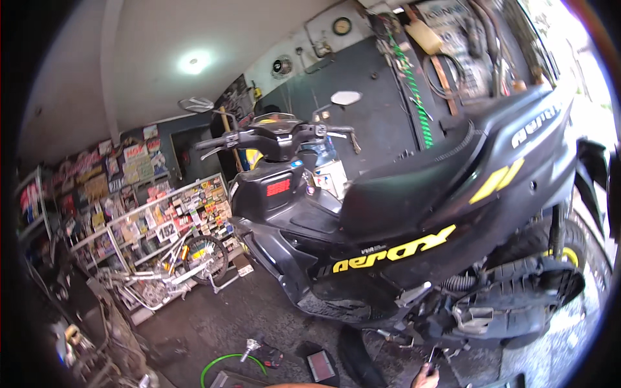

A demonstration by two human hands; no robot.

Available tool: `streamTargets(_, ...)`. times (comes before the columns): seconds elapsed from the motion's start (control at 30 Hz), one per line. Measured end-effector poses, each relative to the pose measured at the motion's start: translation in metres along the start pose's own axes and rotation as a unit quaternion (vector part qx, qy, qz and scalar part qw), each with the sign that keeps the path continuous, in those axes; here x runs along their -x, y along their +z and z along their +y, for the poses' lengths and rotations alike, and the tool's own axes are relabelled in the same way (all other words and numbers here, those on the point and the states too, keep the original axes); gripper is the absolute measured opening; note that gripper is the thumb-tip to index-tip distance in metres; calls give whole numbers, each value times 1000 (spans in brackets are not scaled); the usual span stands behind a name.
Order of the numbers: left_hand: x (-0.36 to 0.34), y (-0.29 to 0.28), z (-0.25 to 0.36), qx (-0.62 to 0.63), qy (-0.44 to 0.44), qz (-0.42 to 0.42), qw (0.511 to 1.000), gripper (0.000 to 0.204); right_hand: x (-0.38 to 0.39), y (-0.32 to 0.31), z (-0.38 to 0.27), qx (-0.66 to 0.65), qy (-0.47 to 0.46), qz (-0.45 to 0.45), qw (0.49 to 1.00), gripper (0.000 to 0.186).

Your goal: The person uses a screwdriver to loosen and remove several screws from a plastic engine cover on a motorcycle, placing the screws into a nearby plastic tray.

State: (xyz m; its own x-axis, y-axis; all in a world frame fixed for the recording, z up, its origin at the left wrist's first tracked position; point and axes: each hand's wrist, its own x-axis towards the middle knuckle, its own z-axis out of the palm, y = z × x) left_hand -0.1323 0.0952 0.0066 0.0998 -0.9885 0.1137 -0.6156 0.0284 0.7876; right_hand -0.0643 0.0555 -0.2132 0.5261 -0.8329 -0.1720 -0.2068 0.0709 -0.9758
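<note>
At six o'clock, a hand (425,377), which one unclear, grips a thin dark tool (431,355) under the black-and-yellow plastic-bodied scooter (401,213); the other is unseen. It may slip against engine parts.

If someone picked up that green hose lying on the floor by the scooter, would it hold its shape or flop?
The green hose lies in a curved loop on the floor, so it probably bends easily and would sag when lifted. It looks thin, so likely light. Its smooth, glossy skin may be a bit slippery, especially on a workshop floor near the black scooter.
</note>
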Motion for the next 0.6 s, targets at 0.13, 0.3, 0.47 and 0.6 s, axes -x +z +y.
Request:
streamTargets(0.13, 5, -5, 5, 15, 39, 21, 999, 30, -6, -7, -9, 90, -57, 23, 994, 60)
streamTargets(0.3, 12, -21, 17, 4, 29, 76, 997, 29, -17, -1, -21, 93, -88, 46, 991, 55)
streamTargets(0.47, 19, -27, 24, 14, 45, 109, 993, 29, -17, 7, -19, 100, -104, 75, 987, 49)
streamTargets(0.6, 25, -33, 35, -8, 38, 95, 995, 31, -18, 8, -9, 111, -115, 110, 981, 45)
